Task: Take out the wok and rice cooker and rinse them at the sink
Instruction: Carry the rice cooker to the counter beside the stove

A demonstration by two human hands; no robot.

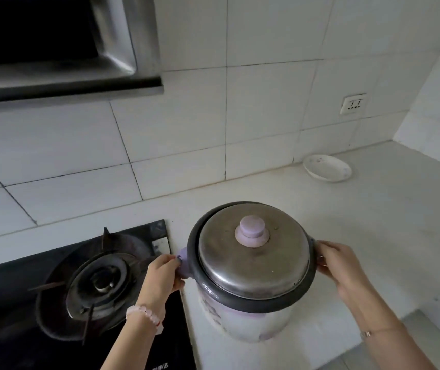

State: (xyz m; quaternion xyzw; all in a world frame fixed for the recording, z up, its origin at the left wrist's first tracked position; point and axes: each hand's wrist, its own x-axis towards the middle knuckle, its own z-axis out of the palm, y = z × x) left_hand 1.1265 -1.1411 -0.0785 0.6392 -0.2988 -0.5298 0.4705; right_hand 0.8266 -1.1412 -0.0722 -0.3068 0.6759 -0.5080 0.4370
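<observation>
Head view showed the cooker (253, 321) upright, lid (256, 273) on. Left hand (161, 275) and right hand (340, 265) gripped its side handles (184, 269), fingers curled. Burner (101, 281) sat left of cooker.

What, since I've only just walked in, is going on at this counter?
A person holds the rice cooker at both sides, the left hand gripping its purple handle and the right hand on the opposite side. Its metal lid is on. It is at the white counter beside the gas stove; whether it is lifted is unclear.
</observation>
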